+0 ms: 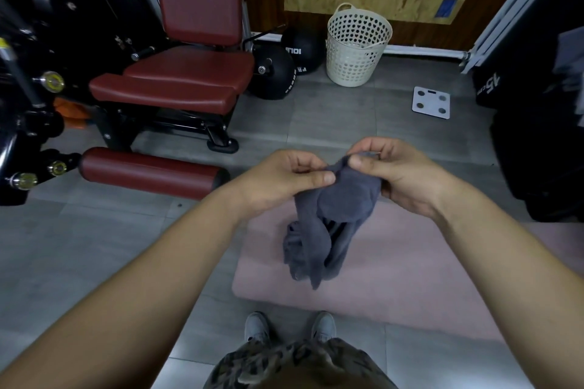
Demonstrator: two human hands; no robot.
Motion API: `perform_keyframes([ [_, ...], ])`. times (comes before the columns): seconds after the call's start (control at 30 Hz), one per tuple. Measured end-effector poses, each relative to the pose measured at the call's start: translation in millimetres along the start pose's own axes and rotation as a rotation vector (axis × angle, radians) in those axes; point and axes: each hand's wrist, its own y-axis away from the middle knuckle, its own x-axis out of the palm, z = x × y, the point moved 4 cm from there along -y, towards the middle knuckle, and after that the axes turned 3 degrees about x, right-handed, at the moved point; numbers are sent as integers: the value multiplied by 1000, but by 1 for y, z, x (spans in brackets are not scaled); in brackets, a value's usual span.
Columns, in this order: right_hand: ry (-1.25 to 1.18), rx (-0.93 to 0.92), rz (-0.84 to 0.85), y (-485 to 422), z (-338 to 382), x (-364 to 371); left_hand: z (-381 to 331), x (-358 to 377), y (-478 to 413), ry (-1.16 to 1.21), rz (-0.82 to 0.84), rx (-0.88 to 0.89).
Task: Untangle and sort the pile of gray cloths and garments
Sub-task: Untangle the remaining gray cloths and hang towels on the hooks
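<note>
A bunched gray cloth (335, 218) hangs in the air in front of me, above a pink mat (410, 268) on the floor. My left hand (281, 180) pinches its upper edge between thumb and fingers. My right hand (398, 174) pinches the same top edge a little to the right, with the fabric draped against its palm. The cloth's lower folds dangle twisted together, and I cannot tell whether it is one piece or more.
A cream perforated laundry basket (357, 44) stands by the far wall. A white bathroom scale (431, 103) lies on the gray floor to its right. A red padded gym machine (177, 79) and black medicine balls (275, 73) fill the left. Black equipment (543, 136) stands at right.
</note>
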Motion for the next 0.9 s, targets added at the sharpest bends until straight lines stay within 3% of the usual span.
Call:
perform_keyframes([
  [0.1, -161, 22, 108, 4, -9, 0, 0, -3, 0, 187, -69, 3],
  [0.23, -26, 129, 143, 6, -30, 8, -5, -5, 0, 463, -168, 35],
  [0.33, 39, 77, 77, 5, -36, 14, -4, -13, 0, 609, -206, -7],
  [0.43, 44, -13, -5, 4, -31, 24, -3, -17, 5, 460, -186, -35],
  [0.53, 119, -108, -71, 1, -21, 29, -3, -12, 10, 131, -131, -76],
  [0.6, 177, -157, -83, 0, -16, 32, -6, -12, 10, -17, -188, -68],
  [0.73, 164, -124, -26, 1, -18, 31, -8, -17, 11, 91, -234, -3],
  [0.9, 323, -3, -33, 0, -39, 15, -14, -22, 15, 146, -373, 64],
])
